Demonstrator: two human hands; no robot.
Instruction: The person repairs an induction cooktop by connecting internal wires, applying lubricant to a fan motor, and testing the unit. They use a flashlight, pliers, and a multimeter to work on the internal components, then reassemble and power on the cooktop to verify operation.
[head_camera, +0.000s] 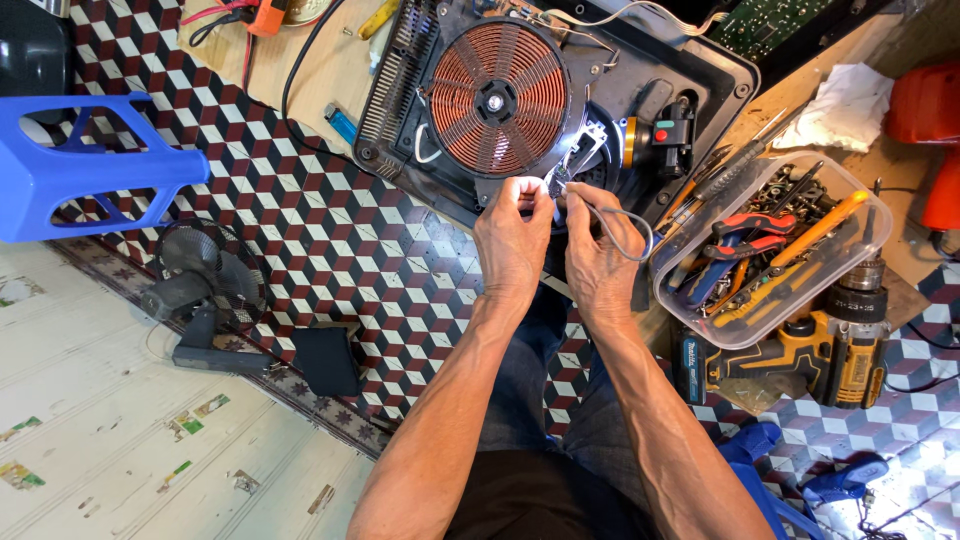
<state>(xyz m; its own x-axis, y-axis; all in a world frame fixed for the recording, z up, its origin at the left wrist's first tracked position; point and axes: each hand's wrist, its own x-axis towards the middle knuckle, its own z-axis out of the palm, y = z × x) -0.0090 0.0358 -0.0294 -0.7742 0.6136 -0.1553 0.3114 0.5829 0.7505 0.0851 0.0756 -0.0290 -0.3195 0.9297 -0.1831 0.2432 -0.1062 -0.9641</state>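
An opened induction cooker (640, 75) lies on the tiled floor with its copper coil (498, 98) bared. My left hand (512, 238) and my right hand (598, 255) meet at the cooker's near edge. Both pinch a small shiny metal part (556, 182) lit by a bright light. A grey wire (628, 228) loops out from my right hand's fingers. A black headlamp (672, 135) with a red button rests on the cooker just right of the hands.
A clear plastic tub (765, 255) of pliers and screwdrivers sits to the right, a cordless drill (835, 345) beside it. A blue plastic stool (85, 165), a small black fan (205, 275), a white rag (845, 105) and a blue lighter (341, 123) lie around.
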